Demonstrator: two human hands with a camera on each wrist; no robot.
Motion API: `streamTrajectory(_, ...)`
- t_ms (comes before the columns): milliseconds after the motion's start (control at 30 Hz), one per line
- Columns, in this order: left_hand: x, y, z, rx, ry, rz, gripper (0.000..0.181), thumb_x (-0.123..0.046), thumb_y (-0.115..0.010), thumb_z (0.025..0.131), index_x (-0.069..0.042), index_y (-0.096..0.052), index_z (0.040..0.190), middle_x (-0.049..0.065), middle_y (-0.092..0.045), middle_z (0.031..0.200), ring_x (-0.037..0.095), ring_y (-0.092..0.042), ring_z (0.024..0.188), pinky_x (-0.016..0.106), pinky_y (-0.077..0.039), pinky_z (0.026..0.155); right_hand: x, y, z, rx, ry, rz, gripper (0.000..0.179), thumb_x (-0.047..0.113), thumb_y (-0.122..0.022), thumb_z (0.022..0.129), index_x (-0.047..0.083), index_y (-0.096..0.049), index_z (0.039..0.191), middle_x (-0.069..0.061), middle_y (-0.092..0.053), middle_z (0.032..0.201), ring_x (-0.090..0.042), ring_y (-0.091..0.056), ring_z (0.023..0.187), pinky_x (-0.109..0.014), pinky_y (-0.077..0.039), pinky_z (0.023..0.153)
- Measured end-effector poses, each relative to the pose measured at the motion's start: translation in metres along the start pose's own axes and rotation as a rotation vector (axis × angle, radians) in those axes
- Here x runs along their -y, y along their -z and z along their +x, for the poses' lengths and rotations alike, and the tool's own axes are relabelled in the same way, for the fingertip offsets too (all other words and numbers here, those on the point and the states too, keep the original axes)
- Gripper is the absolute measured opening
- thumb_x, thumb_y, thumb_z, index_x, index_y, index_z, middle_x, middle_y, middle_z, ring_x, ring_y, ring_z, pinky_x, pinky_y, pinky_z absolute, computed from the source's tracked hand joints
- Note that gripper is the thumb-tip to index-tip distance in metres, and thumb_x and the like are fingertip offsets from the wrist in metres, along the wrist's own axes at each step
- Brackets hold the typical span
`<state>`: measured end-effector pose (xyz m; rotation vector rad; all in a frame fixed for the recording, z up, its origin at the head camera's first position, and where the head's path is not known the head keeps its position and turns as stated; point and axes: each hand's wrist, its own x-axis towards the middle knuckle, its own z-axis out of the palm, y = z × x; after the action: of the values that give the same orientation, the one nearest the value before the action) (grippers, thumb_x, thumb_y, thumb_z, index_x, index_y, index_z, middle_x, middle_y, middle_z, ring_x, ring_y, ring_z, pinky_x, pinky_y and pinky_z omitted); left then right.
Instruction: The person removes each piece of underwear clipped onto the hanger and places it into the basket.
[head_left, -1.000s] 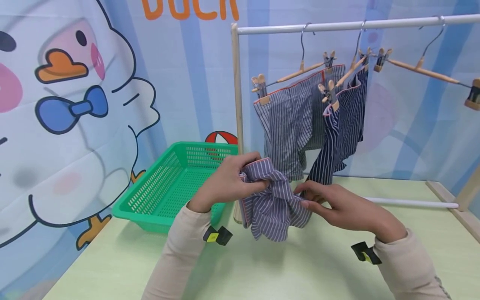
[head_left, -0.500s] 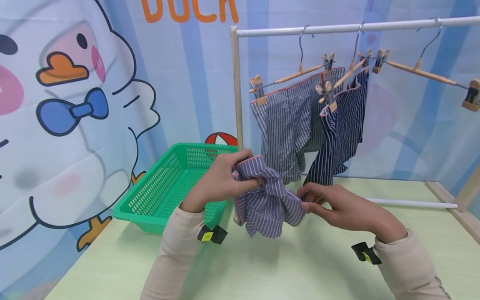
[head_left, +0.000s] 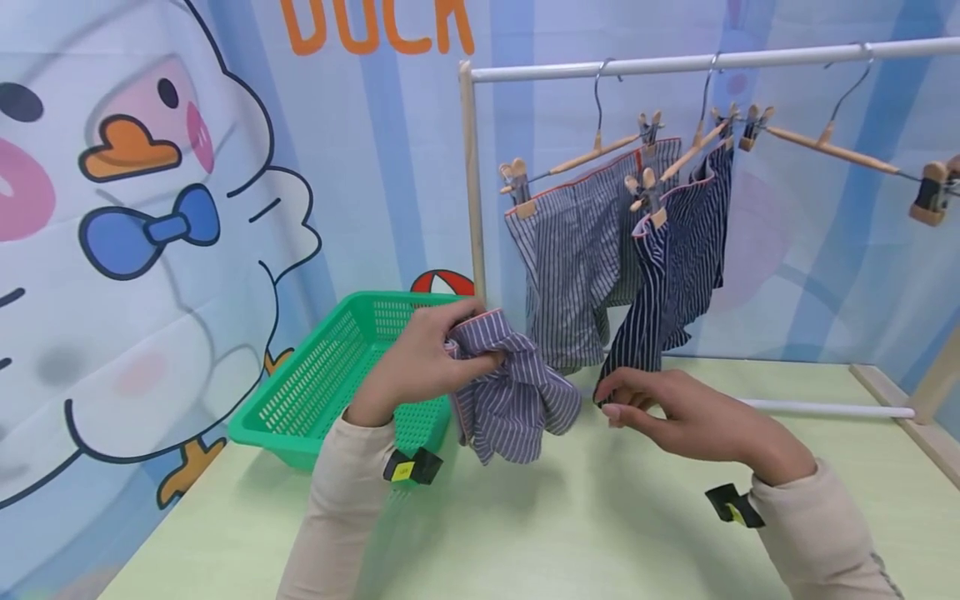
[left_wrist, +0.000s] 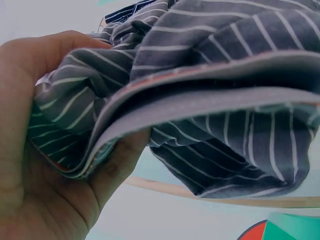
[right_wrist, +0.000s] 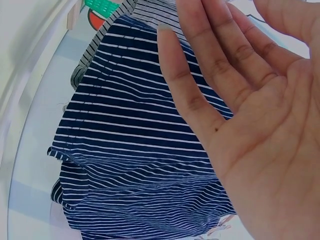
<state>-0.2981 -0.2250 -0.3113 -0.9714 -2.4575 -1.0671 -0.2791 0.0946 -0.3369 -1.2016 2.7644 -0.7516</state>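
My left hand point(head_left: 420, 358) grips a bunched pair of purple-grey striped shorts point(head_left: 517, 408) by the waistband, beside the basket's right side. In the left wrist view, the thumb and fingers wrap the folded waistband of these shorts point(left_wrist: 210, 105), and the rest of the cloth hangs loose. To the right, my right hand point(head_left: 675, 412) holds nothing, its fingers loosely bent. Close behind its fingertips hang navy striped shorts point(head_left: 686, 258), clipped to a hanger. The right wrist view has the relaxed fingers of that hand point(right_wrist: 250, 100) in front of the navy cloth point(right_wrist: 135, 120).
Grey striped shorts point(head_left: 573, 267) hang from another clip hanger on the white rail point(head_left: 645, 67). A third hanger point(head_left: 840, 150) at the right bears no garment. A green basket point(head_left: 300, 392) stands on the table point(head_left: 570, 533), left of the rack's wooden post point(head_left: 472, 183).
My left hand has moved left with the purple-grey shorts. My right hand has let go of their edge and stays about where it was. The view has tilted slightly upward.
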Motion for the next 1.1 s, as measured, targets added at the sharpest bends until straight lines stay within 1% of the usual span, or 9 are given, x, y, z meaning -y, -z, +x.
streamTrajectory(167,0.001,0.005,-0.002,-0.007,0.025,-0.014,0.027,-0.015,-0.073,0.084,-0.011,-0.064,0.109,0.004,-0.064,0.088,0.018,-0.052,0.073,0.029,-0.047,0.06,0.0,0.001,0.0,-0.003,-0.003,0.0,0.024,0.032,-0.055,0.103,0.017,-0.06,0.121,0.011,-0.071,0.099,-0.005,-0.067,0.092,-0.028,-0.054,0.076)
streamTrajectory(333,0.002,0.01,-0.004,-0.023,0.06,-0.013,0.029,-0.015,-0.072,0.085,-0.01,-0.064,0.112,0.006,-0.064,0.087,0.018,-0.05,0.07,0.03,-0.045,0.058,0.001,0.001,-0.001,-0.005,0.011,0.004,0.024,0.031,-0.054,0.103,0.016,-0.06,0.12,0.01,-0.071,0.097,-0.002,-0.066,0.09,-0.028,-0.054,0.075)
streamTrajectory(467,0.003,0.013,-0.005,-0.042,0.074,-0.018,0.028,-0.015,-0.073,0.085,-0.01,-0.064,0.111,0.007,-0.065,0.089,0.019,-0.05,0.07,0.031,-0.046,0.059,0.001,0.001,-0.001,0.001,0.004,0.011,0.024,0.031,-0.054,0.103,0.015,-0.06,0.12,0.01,-0.071,0.097,-0.001,-0.065,0.09,-0.028,-0.054,0.074)
streamTrajectory(500,0.003,0.014,-0.006,-0.047,0.076,-0.021,0.028,-0.014,-0.073,0.085,-0.01,-0.064,0.111,0.007,-0.065,0.09,0.019,-0.051,0.071,0.031,-0.047,0.059,0.001,0.001,-0.001,0.003,-0.002,0.011,0.024,0.032,-0.054,0.103,0.016,-0.06,0.12,0.01,-0.07,0.097,0.0,-0.065,0.09,-0.028,-0.054,0.074)
streamTrajectory(600,0.004,0.016,-0.006,-0.06,0.073,-0.019,0.025,-0.013,-0.074,0.085,-0.009,-0.064,0.108,0.007,-0.062,0.086,0.019,-0.049,0.07,0.03,-0.045,0.058,0.002,0.0,0.0,0.003,-0.012,0.01,0.024,0.032,-0.054,0.103,0.017,-0.06,0.12,0.011,-0.07,0.097,0.0,-0.065,0.09,-0.027,-0.053,0.075)
streamTrajectory(767,0.006,0.019,-0.007,-0.067,0.062,-0.011,0.023,-0.013,-0.074,0.085,-0.009,-0.063,0.105,0.004,-0.056,0.079,0.019,-0.046,0.068,0.03,-0.042,0.056,0.002,-0.001,0.001,-0.006,0.002,0.004,0.022,0.031,-0.054,0.103,0.017,-0.06,0.12,0.011,-0.071,0.096,0.0,-0.065,0.089,-0.026,-0.054,0.075)
streamTrajectory(933,0.008,0.023,-0.008,-0.08,0.057,-0.003,0.022,-0.012,-0.073,0.085,-0.009,-0.062,0.104,0.006,-0.059,0.082,0.019,-0.048,0.068,0.03,-0.045,0.057,0.004,-0.001,0.001,-0.014,-0.001,-0.005,0.022,0.032,-0.054,0.103,0.018,-0.06,0.12,0.011,-0.07,0.097,-0.002,-0.066,0.091,-0.027,-0.054,0.076)
streamTrajectory(1000,0.009,0.024,-0.008,-0.086,0.062,0.003,0.022,-0.011,-0.073,0.085,-0.009,-0.062,0.104,0.007,-0.061,0.084,0.019,-0.049,0.069,0.031,-0.045,0.058,0.004,-0.001,0.001,-0.015,-0.005,-0.006,0.023,0.032,-0.054,0.103,0.018,-0.06,0.12,0.01,-0.07,0.098,-0.005,-0.067,0.091,-0.027,-0.054,0.076)
streamTrajectory(1100,0.012,0.026,-0.009,-0.095,0.072,0.015,0.021,-0.01,-0.073,0.084,-0.009,-0.062,0.103,0.007,-0.062,0.086,0.02,-0.05,0.07,0.031,-0.046,0.059,0.003,-0.002,0.001,-0.017,-0.003,-0.009,0.022,0.031,-0.054,0.103,0.017,-0.06,0.12,0.01,-0.07,0.097,-0.004,-0.066,0.091,-0.026,-0.054,0.075)
